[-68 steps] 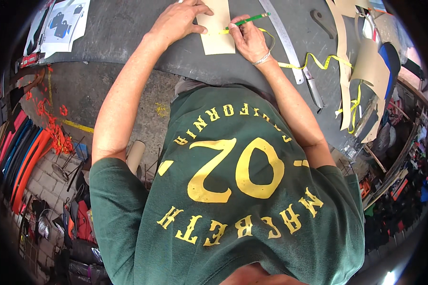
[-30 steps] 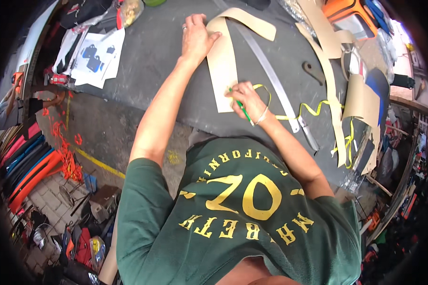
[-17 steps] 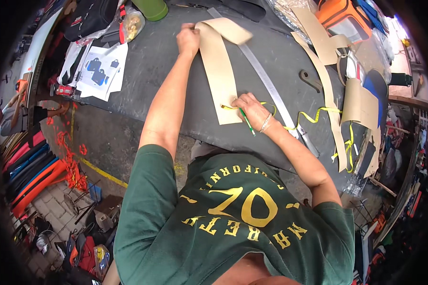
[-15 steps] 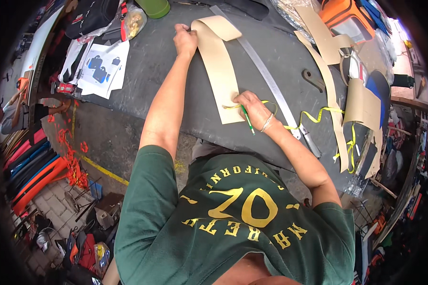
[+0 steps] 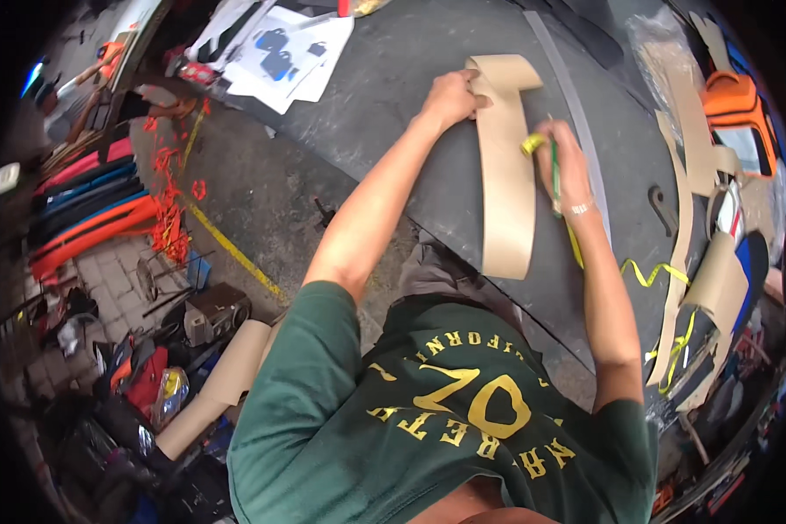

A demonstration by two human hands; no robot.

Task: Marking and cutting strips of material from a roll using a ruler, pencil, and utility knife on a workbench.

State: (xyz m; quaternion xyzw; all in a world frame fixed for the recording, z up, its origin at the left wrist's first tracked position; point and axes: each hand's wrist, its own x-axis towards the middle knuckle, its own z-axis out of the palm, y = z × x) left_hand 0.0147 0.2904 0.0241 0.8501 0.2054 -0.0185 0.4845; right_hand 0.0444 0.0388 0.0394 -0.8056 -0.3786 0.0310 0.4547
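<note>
I am pressing my left hand (image 5: 450,94), fingers curled flat, on the top of a long tan cardboard pattern strip (image 5: 506,188) lying on the dark counter (image 5: 393,105). My right hand (image 5: 568,166) is gripping a green pen (image 5: 555,179) at the strip's right edge, beside a long metal ruler (image 5: 576,131).

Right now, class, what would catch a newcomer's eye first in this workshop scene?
A long tan cardboard strip lies mid-table on the dark worktable. The left hand presses its far end while the right hand holds a green pen at its edge. White printed sheets lie far left.
</note>
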